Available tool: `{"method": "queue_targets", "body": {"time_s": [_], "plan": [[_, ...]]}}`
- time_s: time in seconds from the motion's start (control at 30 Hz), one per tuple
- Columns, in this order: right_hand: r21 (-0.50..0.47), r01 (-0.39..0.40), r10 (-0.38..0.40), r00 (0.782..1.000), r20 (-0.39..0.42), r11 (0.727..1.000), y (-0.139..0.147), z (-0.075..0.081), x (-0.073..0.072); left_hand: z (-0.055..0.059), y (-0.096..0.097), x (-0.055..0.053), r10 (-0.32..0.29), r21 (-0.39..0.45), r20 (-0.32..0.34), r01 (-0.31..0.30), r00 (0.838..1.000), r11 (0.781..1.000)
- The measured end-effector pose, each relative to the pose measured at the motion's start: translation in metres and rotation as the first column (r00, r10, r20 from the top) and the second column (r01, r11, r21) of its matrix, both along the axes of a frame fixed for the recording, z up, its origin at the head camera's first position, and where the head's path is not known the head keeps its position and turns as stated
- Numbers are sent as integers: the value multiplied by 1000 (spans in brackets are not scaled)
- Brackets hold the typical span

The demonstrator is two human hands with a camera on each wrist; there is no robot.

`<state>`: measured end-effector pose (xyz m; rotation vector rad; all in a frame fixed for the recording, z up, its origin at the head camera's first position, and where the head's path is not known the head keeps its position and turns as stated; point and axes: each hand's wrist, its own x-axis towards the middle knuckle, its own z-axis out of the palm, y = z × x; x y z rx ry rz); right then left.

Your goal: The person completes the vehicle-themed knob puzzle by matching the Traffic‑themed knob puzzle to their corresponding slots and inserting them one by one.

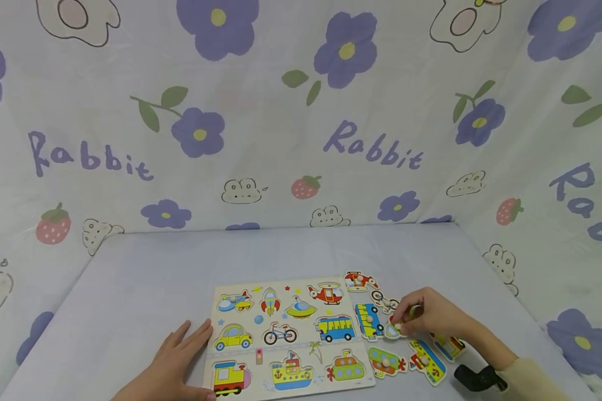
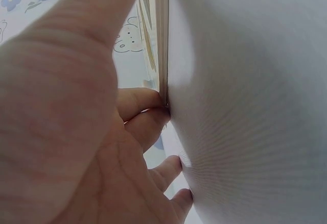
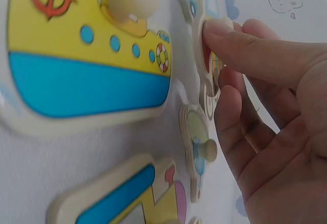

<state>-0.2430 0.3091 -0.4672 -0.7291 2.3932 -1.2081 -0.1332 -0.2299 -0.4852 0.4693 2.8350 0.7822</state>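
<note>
My left hand (image 1: 173,365) lies beside the wooden puzzle board (image 1: 261,394), fingers fairly straight and spread, fingertips at its left edge. Fingertips also meet that edge in the left wrist view, where the board (image 2: 162,40) shows side-on. Right of the board, my right hand (image 1: 431,314) pinches a small puzzle piece (image 1: 392,329) between thumb and fingers. Red and light blue print shows on this piece (image 3: 209,9); fingers hide part of it. A bus piece (image 1: 368,320) and a bicycle piece (image 1: 384,301) lie nearest to it. A knobbed airplane piece (image 1: 234,301) sits on the board.
Around the right hand lie a helicopter piece (image 1: 359,281), a submarine piece (image 1: 385,362), a ship piece (image 1: 428,362) and a train piece (image 1: 448,346). A black curved object (image 1: 476,379) is at the right forearm. Patterned cloth walls (image 1: 261,150) enclose the table.
</note>
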Motion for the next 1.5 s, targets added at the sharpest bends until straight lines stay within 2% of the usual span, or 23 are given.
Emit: {"method": "queue_targets", "body": {"time_s": [0.13, 0.33, 0.57, 0.67, 0.77, 0.87, 0.93, 1.1, 1.2, 1.3, 1.4, 1.5], "plan": [[-14, 22, -22, 999, -25, 1000, -5, -1, 0, 0, 0, 0, -7, 12, 3, 6, 1000, 1000], [-111, 33, -39, 998, -56, 993, -18, -5, 1, 0, 3, 0, 15, 12, 47, -16, 999, 1000], [-175, 97, -115, 989, -93, 980, -45, -2, 2, 0, 5, 2, 16, 4, 29, -17, 999, 1000], [-238, 143, -165, 983, -77, 961, -62, 1, 3, -1, 7, 2, 47, -4, 72, -47, 996, 999], [-328, 181, -204, 978, -39, 927, -83, 3, 3, 0, 8, 1, 73, -11, 117, -72, 990, 997], [-400, 208, -234, 972, -18, 893, -108, 5, 4, -1, 8, 1, 73, -16, 126, -71, 989, 997], [-410, 229, -257, 966, -13, 883, -123, 3, 5, -2, 8, 0, 69, -9, 130, -68, 989, 998], [-431, 248, -284, 959, -20, 868, -158, -3, 4, -4, 5, 0, 60, -3, 100, -60, 993, 998], [-457, 269, -313, 949, -22, 848, -175, -5, 3, -4, 3, 0, 33, 3, 58, -34, 998, 999], [-481, 302, -347, 938, -6, 823, -191, -7, 3, -3, 3, 1, 16, 19, 46, -17, 999, 1000], [-485, 349, -383, 923, 30, 802, -205, -7, 7, -2, 3, 1, 25, 16, 51, -26, 998, 1000], [-465, 394, -421, 905, 49, 793, -217, -8, 10, -3, 2, 0, 49, -10, 57, -48, 997, 999]]}}
